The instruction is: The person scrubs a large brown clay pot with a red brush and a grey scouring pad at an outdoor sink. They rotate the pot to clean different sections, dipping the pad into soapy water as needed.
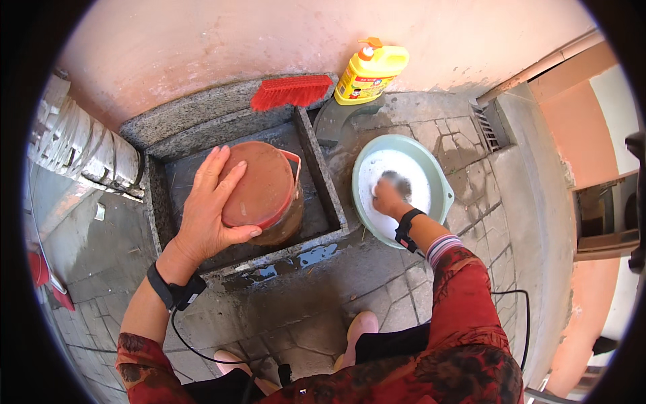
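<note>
My left hand lies with its fingers spread across the reddish-brown lid of a round bucket. The bucket is dirty on its side, and its pale red handle is at the right of the rim. It stands inside a low granite-walled trough. My right hand reaches into a pale green plastic basin holding white suds. A dark grey scrubber, blurred, is at the fingers of that hand, partly hidden by it.
A red-bristled broom head leans at the trough's back edge. A yellow detergent jug with a pump stands beside it against the wall. A tied white bundle is at left, a drain grate at right. Wet paving surrounds my feet.
</note>
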The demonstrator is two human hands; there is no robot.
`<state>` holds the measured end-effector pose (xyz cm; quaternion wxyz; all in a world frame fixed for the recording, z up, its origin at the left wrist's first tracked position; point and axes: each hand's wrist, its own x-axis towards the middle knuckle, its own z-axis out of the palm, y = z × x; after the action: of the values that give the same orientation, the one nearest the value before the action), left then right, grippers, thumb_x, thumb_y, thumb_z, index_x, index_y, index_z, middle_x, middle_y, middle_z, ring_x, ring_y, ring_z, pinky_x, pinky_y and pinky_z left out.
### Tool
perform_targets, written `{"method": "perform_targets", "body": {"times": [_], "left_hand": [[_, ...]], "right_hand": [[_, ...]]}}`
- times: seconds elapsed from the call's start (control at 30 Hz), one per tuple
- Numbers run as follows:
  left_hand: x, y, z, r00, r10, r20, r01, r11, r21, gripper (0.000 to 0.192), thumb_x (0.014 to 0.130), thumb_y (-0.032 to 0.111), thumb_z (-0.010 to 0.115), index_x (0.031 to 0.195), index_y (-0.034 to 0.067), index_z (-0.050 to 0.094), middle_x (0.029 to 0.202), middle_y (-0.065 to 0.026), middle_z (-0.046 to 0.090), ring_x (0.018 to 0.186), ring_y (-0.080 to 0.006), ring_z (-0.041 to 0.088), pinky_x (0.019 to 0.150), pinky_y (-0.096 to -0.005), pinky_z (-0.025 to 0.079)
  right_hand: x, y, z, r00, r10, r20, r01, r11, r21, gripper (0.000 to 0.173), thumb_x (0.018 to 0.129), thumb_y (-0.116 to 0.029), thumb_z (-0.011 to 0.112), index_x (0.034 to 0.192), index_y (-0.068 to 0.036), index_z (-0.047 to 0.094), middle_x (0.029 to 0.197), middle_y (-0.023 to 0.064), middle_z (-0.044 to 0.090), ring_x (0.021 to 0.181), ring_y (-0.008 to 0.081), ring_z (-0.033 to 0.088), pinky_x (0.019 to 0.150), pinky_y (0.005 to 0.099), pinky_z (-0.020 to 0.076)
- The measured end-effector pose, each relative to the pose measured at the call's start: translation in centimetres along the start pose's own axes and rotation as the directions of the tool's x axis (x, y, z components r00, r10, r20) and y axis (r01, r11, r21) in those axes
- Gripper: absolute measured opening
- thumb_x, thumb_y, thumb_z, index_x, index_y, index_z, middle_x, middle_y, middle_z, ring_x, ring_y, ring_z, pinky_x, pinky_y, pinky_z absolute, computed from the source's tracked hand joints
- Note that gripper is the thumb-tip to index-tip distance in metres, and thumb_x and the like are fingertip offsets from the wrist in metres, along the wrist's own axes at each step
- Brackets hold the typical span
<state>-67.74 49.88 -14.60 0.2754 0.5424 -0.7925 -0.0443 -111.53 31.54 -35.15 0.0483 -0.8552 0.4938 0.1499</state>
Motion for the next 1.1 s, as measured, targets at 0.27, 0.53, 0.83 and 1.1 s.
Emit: {"method": "perform_targets", "body": {"times": [0.27, 0.53, 0.83, 1.1], "left_hand": [[-0.3, -0.4, 0.2, 1.000, 0.005, 0.013, -0.005, 1.000, 0.018, 0.096, 0.067, 0.067, 0.069, 0.136, 0.005, 0.047, 0.147, -0.0247, 0.032, 0.136, -0.0433, 0.031, 0.111, -0.0494, 0.029], [-0.8, 0.2, -0.1, 0.989, -0.147, 0.011, 0.147, 0.979, -0.141, 0.116, 0.061, 0.054, 0.080, 0.145, -0.005, 0.024, 0.149, -0.0301, 0.023, 0.139, -0.0428, 0.024, 0.114, -0.0453, 0.025], [-0.8, 0.6, 0.5, 0.963, -0.270, -0.013, 0.249, 0.904, -0.349, 0.126, 0.057, 0.045, 0.087, 0.145, -0.010, 0.014, 0.147, -0.0316, 0.025, 0.138, -0.0419, 0.027, 0.114, -0.0432, 0.025], [-1.2, -0.6, 1.6, 0.948, -0.302, -0.104, 0.219, 0.851, -0.477, 0.127, 0.057, 0.042, 0.087, 0.144, -0.011, 0.012, 0.145, -0.0324, 0.028, 0.138, -0.0418, 0.028, 0.114, -0.0428, 0.025]], "right_hand": [[-1.5, 0.5, 0.4, 0.996, -0.030, 0.089, -0.001, 0.943, 0.332, 0.038, 0.078, -0.012, 0.058, 0.114, -0.005, 0.057, 0.119, 0.0259, 0.058, 0.107, 0.0403, 0.059, 0.092, 0.0448, 0.0470], [-1.5, -8.6, -14.7, 0.966, 0.111, -0.233, 0.159, 0.455, 0.876, 0.053, 0.074, 0.002, 0.058, 0.126, -0.004, 0.054, 0.111, 0.0143, 0.062, 0.103, 0.0234, 0.059, 0.091, 0.0315, 0.0457], [-4.3, -26.0, -27.1, 0.607, -0.410, -0.681, 0.605, 0.794, 0.062, 0.042, 0.074, -0.016, 0.067, 0.113, -0.002, 0.058, 0.113, 0.0149, 0.057, 0.102, 0.0342, 0.052, 0.085, 0.0428, 0.0452], [-2.7, -29.0, -26.9, 0.462, -0.568, -0.681, 0.776, 0.631, 0.000, 0.030, 0.069, -0.010, 0.065, 0.096, -0.004, 0.056, 0.103, 0.0154, 0.058, 0.097, 0.0357, 0.053, 0.085, 0.0446, 0.0438]]}}
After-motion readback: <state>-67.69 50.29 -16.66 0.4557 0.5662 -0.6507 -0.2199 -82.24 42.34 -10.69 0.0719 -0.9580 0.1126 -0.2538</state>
